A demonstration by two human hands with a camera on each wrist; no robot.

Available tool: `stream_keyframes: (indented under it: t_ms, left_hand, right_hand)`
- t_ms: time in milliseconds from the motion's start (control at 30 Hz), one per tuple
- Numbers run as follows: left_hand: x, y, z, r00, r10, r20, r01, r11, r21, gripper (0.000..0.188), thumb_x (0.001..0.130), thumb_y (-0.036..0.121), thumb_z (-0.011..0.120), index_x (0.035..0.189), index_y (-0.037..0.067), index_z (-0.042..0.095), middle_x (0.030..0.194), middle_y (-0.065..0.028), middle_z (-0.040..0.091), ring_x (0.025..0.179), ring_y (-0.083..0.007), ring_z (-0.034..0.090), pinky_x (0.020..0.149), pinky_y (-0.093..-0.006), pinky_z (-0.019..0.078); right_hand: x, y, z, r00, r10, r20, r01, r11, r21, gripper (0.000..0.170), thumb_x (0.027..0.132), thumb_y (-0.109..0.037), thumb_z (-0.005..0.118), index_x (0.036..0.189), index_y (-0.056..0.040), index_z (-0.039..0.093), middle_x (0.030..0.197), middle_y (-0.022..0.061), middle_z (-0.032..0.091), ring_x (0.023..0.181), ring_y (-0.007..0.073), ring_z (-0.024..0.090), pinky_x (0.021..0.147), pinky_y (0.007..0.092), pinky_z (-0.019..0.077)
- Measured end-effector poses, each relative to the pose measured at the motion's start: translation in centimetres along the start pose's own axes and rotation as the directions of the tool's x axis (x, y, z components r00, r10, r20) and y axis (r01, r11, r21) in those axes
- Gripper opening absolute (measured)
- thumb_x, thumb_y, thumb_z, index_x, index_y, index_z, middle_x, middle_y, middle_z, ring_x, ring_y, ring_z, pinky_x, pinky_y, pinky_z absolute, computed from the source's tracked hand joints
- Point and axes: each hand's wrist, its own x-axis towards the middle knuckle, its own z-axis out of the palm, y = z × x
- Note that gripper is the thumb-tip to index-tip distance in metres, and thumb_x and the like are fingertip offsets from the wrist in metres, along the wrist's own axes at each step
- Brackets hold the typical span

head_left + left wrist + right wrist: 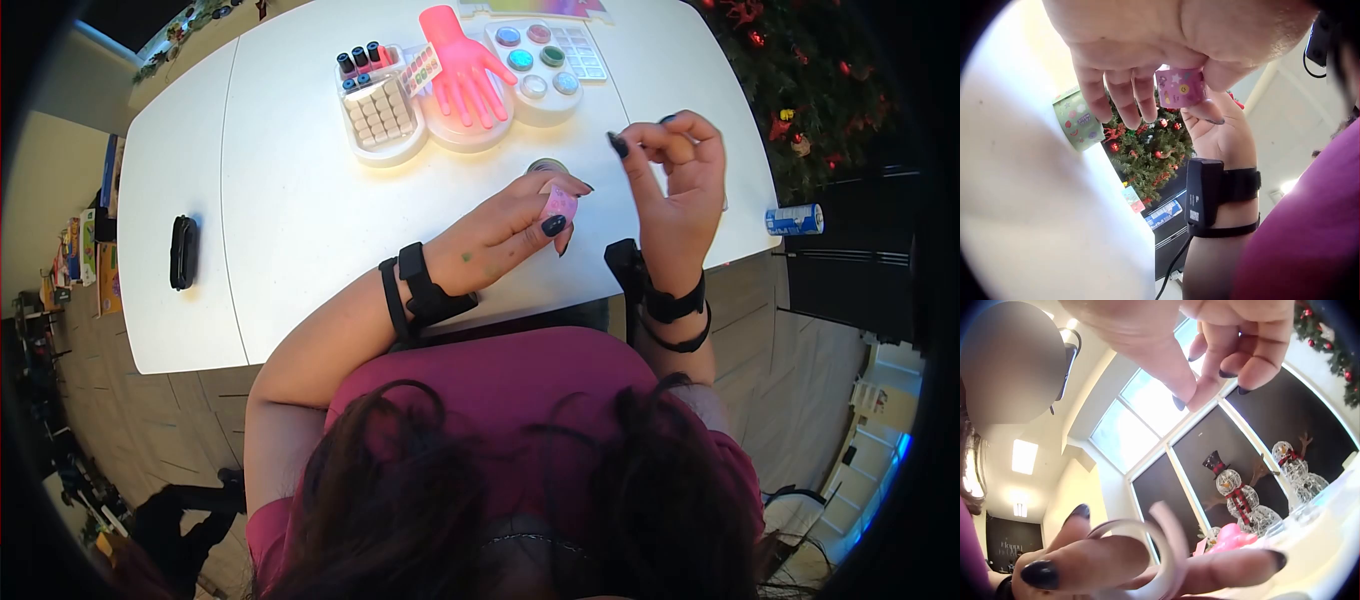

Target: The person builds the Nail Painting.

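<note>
My left hand (495, 232) holds a pink sticker roll (560, 204) near the table's front edge. Stars and a smiley decorate the roll in the left wrist view. A loose end curls off its ring in the right wrist view, where fingers pass through the ring. To the right, my right hand (682, 185) is raised with bent fingers. Its thumb tip meets the index finger in the right wrist view, and nothing shows between them. A green printed roll (1077, 119) stands on the table just beyond the left hand, mostly covered by it in the head view.
On the white table (290, 200), a pink hand model (462, 75) stands between a tray of nail polish bottles (360, 62) and white blocks and a tray of glitter pots (521, 60). A black case (183, 252) lies left; a blue can (795, 219) is at the right edge.
</note>
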Motion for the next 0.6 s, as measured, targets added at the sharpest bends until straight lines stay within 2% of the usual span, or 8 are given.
stream_keyframes:
  t_ms: [67, 133, 200, 233, 300, 367, 533, 600]
  left_hand:
    - [0.1, 0.4, -0.2, 0.999, -0.028, 0.019, 0.028, 0.999, -0.026, 0.050, 0.118, 0.039, 0.042, 0.142, -0.003, 0.054, 0.105, -0.0075, 0.058, 0.106, -0.0221, 0.054, 0.110, -0.0394, 0.0391]
    - [0.2, 1.1, -0.4, 0.998, -0.055, 0.039, 0.057, 0.997, -0.050, 0.051, 0.118, 0.040, 0.042, 0.143, -0.003, 0.054, 0.106, -0.0076, 0.059, 0.108, -0.0223, 0.054, 0.111, -0.0405, 0.0390]
    - [0.1, 1.8, -0.4, 0.993, -0.111, 0.030, 0.113, 0.993, -0.040, 0.051, 0.117, 0.041, 0.043, 0.141, -0.002, 0.056, 0.117, -0.0103, 0.059, 0.109, -0.0236, 0.055, 0.112, -0.0427, 0.0399]
    - [0.0, 1.7, -0.3, 0.993, -0.111, 0.031, 0.112, 0.993, -0.039, 0.051, 0.117, 0.041, 0.043, 0.141, -0.002, 0.056, 0.117, -0.0103, 0.059, 0.109, -0.0236, 0.055, 0.112, -0.0427, 0.0399]
    - [-0.3, 1.0, 0.0, 0.998, -0.030, -0.062, 0.032, 0.999, 0.034, 0.050, 0.116, 0.043, 0.044, 0.134, 0.000, 0.061, 0.134, -0.0147, 0.054, 0.115, -0.0254, 0.054, 0.112, -0.0432, 0.0412]
    - [-0.4, 0.9, -0.2, 0.996, -0.079, -0.045, 0.080, 0.997, 0.015, 0.050, 0.116, 0.045, 0.045, 0.128, 0.001, 0.064, 0.141, -0.0162, 0.050, 0.120, -0.0264, 0.053, 0.112, -0.0432, 0.0415]
    - [-0.2, 1.8, -0.3, 0.990, -0.142, -0.015, 0.142, 0.990, -0.022, 0.050, 0.115, 0.047, 0.047, 0.111, 0.003, 0.070, 0.152, -0.0185, 0.042, 0.132, -0.0291, 0.047, 0.114, -0.0436, 0.0408]
    - [0.0, 2.1, -0.1, 0.990, -0.136, -0.034, 0.135, 0.990, -0.043, 0.055, 0.115, 0.055, 0.043, 0.102, 0.008, 0.070, 0.148, -0.0201, 0.049, 0.130, -0.0379, 0.049, 0.114, -0.0475, 0.0407]
  right_hand:
    - [0.7, -0.2, -0.5, 0.989, -0.111, -0.096, 0.111, 0.994, -0.001, 0.046, 0.093, 0.005, 0.079, 0.129, 0.0001, 0.050, 0.104, 0.0053, 0.077, 0.093, 0.0085, 0.064, 0.086, 0.0239, 0.0507]
    - [1.1, -0.7, -0.9, 0.990, -0.119, -0.079, 0.119, 0.993, -0.006, 0.038, 0.093, 0.003, 0.079, 0.124, -0.0003, 0.057, 0.104, 0.0044, 0.077, 0.092, 0.0085, 0.064, 0.085, 0.0243, 0.0500]
    - [1.2, -1.5, -1.2, 0.987, 0.016, 0.162, 0.006, 0.991, -0.131, 0.028, 0.092, -0.001, 0.081, 0.115, -0.0021, 0.066, 0.105, 0.0033, 0.077, 0.091, 0.0100, 0.064, 0.085, 0.0247, 0.0490]
    - [1.0, -1.9, -0.9, 0.974, 0.043, 0.222, -0.024, 0.996, -0.086, 0.020, 0.090, -0.004, 0.082, 0.108, -0.0051, 0.073, 0.106, 0.0024, 0.077, 0.094, 0.0139, 0.065, 0.084, 0.0270, 0.0489]
    - [0.5, -2.5, -0.6, 0.950, 0.038, 0.309, 0.008, 0.989, -0.146, 0.022, 0.088, -0.005, 0.083, 0.108, -0.0062, 0.074, 0.106, 0.0023, 0.076, 0.097, 0.0157, 0.065, 0.083, 0.0284, 0.0491]
    - [0.4, -2.0, -0.5, 0.912, 0.000, 0.411, 0.103, 0.968, -0.228, 0.023, 0.088, -0.005, 0.084, 0.109, -0.0072, 0.077, 0.110, 0.0037, 0.075, 0.104, 0.0204, 0.065, 0.081, 0.0318, 0.0500]
    - [0.4, -0.9, -0.7, 0.940, 0.026, 0.340, 0.072, 0.959, -0.273, 0.016, 0.091, -0.002, 0.079, 0.106, -0.0032, 0.074, 0.113, 0.0063, 0.072, 0.102, 0.0224, 0.066, 0.082, 0.0325, 0.0514]
    - [0.5, -0.7, -0.6, 0.952, 0.012, 0.305, 0.072, 0.962, -0.263, 0.013, 0.093, -0.001, 0.077, 0.105, -0.0018, 0.073, 0.114, 0.0072, 0.072, 0.101, 0.0230, 0.066, 0.081, 0.0330, 0.0521]
